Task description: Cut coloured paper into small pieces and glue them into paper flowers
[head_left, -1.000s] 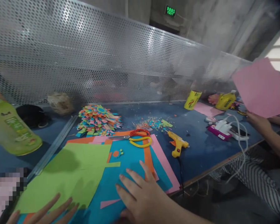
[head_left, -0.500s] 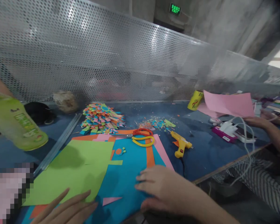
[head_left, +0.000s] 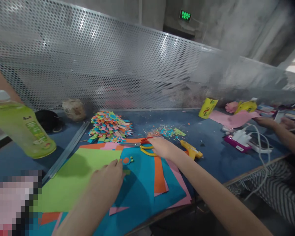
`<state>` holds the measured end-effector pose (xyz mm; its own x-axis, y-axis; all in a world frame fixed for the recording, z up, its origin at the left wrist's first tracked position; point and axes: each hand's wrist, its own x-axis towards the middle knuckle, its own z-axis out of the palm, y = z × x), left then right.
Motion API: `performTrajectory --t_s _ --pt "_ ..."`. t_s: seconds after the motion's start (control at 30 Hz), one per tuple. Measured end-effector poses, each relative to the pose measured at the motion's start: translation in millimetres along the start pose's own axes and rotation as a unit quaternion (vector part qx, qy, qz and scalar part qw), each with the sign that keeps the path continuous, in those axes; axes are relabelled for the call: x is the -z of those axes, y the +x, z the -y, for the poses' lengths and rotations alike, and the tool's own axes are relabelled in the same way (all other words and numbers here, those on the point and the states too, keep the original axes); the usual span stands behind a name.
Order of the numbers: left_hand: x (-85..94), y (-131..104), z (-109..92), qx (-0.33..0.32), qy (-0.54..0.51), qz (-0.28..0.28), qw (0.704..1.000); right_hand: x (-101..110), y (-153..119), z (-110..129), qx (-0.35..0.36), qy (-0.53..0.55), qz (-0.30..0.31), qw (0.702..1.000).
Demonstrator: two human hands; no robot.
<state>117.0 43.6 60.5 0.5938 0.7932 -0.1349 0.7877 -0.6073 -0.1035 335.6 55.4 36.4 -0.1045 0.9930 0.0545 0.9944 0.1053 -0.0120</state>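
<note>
a bare right hand [head_left: 162, 147] reaches to the handles of the scissors [head_left: 132, 144] at a crowded blue table [head_left: 212, 167], its fingers bent over the red and yellow loops; from where i stand i cannot tell whether they have closed. the scissors lie across the far edge of layered colored paper, blades pointing left, next to a spiky paper pile [head_left: 110, 127]. the left hand [head_left: 109, 177], fingers curled, rests low over the right edge of the smooth lime sheet [head_left: 81, 170], at a short green strip [head_left: 127, 172]; whether it pinches the strip is hidden. care here, i judge, means taking both loops squarely, keeping the blades together and lifting them level, so the points do not snag the pile or crease the flat sheets. a light touch suits the thin strip, which looks easily bent.

beneath spreads a matte blue sheet [head_left: 142, 183], crossed by an orange strip [head_left: 159, 178] and a narrow pink wedge [head_left: 118, 210]. a small piece with an orange disc [head_left: 126, 160] sits just beside the left fingertips. confetti-like scraps [head_left: 168, 131] lie beyond the right hand; a yellow glue gun [head_left: 192, 150], partly behind the forearm, shows hard, molded plastic against holed metal [head_left: 127, 65].
</note>
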Motion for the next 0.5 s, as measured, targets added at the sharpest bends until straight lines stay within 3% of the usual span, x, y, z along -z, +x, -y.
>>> performTrajectory --t_s 0.27,0.5 --pt "-3.0 24 -8 -0.076 0.046 -0.051 0.995 -12 6 6 0.01 -0.024 -0.001 1.0" --pt "-7.8 26 -7 -0.13 0.052 -0.071 0.988 -2 5 -10 0.013 -0.024 0.012 1.0"
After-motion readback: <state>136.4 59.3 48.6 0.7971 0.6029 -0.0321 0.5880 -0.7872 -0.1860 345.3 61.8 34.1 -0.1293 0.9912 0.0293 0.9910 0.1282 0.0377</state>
